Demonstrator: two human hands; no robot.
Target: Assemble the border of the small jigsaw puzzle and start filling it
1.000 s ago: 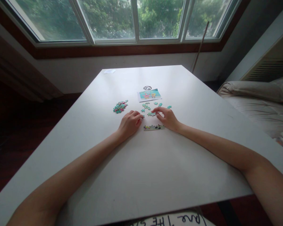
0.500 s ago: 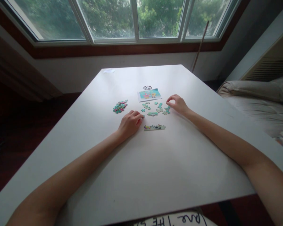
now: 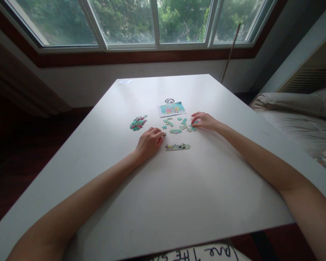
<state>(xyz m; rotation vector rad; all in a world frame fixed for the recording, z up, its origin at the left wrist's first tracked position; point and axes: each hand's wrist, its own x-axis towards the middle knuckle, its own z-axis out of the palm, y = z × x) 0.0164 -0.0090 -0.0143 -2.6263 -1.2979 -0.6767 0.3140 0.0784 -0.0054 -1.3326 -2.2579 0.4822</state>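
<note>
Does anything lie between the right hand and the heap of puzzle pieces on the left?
Yes: scattered puzzle pieces lie on the table between the right hand and the heap. The left hand is just on the near side of that path, not across it.

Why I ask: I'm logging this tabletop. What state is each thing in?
Puzzle pile: loose, heaped
Spread pieces: lying on the table, in small clusters
Puzzle strip: joined in a row, flat
Picture sheet: printed side up
Left hand: lowered, fingers bent; grip unclear
Right hand: fingers bent at the spread pieces; grip unclear
Stick: tilted
</note>
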